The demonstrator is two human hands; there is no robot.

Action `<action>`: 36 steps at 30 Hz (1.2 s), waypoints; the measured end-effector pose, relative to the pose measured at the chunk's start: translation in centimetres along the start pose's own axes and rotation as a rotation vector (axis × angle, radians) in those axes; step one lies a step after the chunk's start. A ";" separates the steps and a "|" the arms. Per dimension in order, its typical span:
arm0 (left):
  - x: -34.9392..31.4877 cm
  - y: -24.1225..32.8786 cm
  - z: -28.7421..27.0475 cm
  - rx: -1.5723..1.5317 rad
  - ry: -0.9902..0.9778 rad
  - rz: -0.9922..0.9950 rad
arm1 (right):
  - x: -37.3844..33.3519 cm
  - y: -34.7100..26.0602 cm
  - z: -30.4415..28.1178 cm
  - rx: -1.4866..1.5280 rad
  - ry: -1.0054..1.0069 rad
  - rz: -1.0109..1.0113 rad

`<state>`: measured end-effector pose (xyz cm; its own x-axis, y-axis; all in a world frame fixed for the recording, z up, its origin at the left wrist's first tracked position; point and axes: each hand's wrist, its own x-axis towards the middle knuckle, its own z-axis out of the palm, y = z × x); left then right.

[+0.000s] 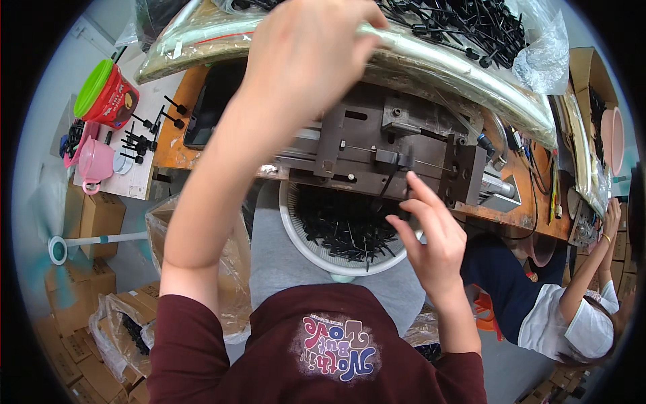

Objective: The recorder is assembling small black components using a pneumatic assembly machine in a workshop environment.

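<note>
My left hand [306,57] is raised over the padded, plastic-wrapped edge [464,67] at the back of the bench, close to a heap of black stemmed plastic parts [464,27]. Motion smears its fingers, so whether they hold anything is unclear. Beside the dark metal fixture [330,145], my right hand [434,242] has its thumb and fingers apart. The index fingertip is at a small black part [406,160] on the fixture's thin rod. Below that, a white basket [288,225] rests on my lap with many black parts [343,225] in it.
To the left are a red tub with a green rim [111,94], a pink cup [95,161] and loose black parts [138,143]. A fan [59,249] and cardboard boxes [77,289] stand beyond. Cables [531,161] lie right of the fixture. Another person [558,316] works at far right.
</note>
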<state>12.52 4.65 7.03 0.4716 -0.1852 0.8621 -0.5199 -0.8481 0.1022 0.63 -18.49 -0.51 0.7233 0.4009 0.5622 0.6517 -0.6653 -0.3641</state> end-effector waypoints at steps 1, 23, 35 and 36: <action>1.8 -0.9 -0.3 -0.049 -0.243 -0.135 | -0.2 0.0 0.5 -0.036 -0.025 0.000; 0.4 2.7 -6.4 -0.383 -0.146 -0.260 | 9.9 1.1 -3.4 0.056 0.002 0.116; -8.4 8.6 -4.5 -0.679 -0.360 -0.304 | 27.0 7.7 -2.6 -0.399 -0.534 0.125; -9.2 8.9 -4.1 -0.636 -0.373 -0.283 | 27.0 7.9 -2.2 -0.362 -0.466 0.010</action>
<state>0.67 0.78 2.06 0.7959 -0.2548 0.5492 -0.5991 -0.4624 0.6537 24.83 -14.28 13.43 0.8061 0.5737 0.1451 0.5847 -0.8100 -0.0454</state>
